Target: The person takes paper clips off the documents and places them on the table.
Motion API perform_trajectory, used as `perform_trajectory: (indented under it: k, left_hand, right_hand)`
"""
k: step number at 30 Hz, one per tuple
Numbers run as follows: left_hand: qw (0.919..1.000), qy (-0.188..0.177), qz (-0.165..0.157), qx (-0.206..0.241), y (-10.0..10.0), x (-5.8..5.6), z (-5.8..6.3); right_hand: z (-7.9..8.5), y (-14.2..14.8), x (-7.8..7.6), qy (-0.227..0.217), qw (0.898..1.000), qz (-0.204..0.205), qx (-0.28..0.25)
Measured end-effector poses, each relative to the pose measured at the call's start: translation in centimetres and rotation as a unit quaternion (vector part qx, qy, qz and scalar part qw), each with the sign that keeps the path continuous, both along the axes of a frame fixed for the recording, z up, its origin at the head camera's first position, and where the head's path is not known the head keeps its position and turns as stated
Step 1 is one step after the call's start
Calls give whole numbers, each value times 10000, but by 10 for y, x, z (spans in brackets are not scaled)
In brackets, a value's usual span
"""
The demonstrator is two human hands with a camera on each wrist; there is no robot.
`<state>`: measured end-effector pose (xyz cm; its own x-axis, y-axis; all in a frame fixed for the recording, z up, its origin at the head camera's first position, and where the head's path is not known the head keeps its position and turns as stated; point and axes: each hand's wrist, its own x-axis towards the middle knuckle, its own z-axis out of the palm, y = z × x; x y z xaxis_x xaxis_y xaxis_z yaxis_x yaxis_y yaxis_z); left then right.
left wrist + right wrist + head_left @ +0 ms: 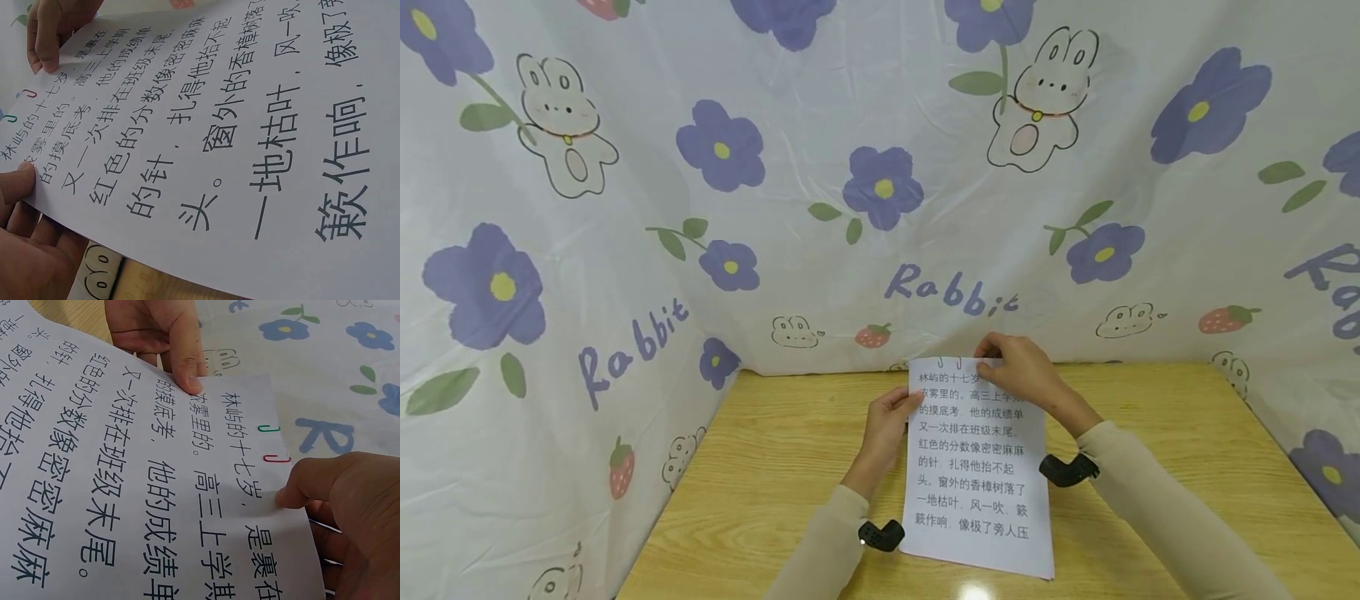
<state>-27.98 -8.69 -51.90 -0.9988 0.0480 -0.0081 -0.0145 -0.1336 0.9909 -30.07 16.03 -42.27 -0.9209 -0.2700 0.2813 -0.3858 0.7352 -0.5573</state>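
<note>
Printed sheets of paper (973, 467) with large Chinese text are held up off the table by both hands. My left hand (887, 425) pinches the left edge near the top, thumb on the front and fingers behind. At the top edge, my right hand (1026, 371) grips the paper between thumb and fingers, right of the clips. A green paper clip (269, 429) and a red paper clip (276, 459) sit side by side on the top edge, between the two hands. In the left wrist view the left thumb (22, 178) presses on the printed side.
A wood-grain table (760, 467) lies under the paper. Behind and beside it hangs a white cloth (820, 108) printed with rabbits, purple flowers and strawberries. Each wrist carries a black camera mount, the left one (882, 535) close to the paper's edge.
</note>
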Motion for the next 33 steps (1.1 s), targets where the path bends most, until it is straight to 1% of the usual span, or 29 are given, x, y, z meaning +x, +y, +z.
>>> perform_trajectory:
  k: [5, 12, 22, 33]
  left_hand:
    - [10000, -26, -60, -15, 0, -1, 0]
    - [9999, -40, -133, -55, 0, -1, -1]
    - [9999, -38, -104, -54, 0, -1, -1]
    - [9999, -54, -54, -90, 0, 1, -1]
  right_hand:
    - [-1, 2, -1, -118, 9999, -77, -14]
    - [1, 4, -1, -167, 9997, -125, -130]
    - [2, 8, -5, -229, 9990, -138, -350]
    - [3, 12, -3, -243, 9983, -45, -536]
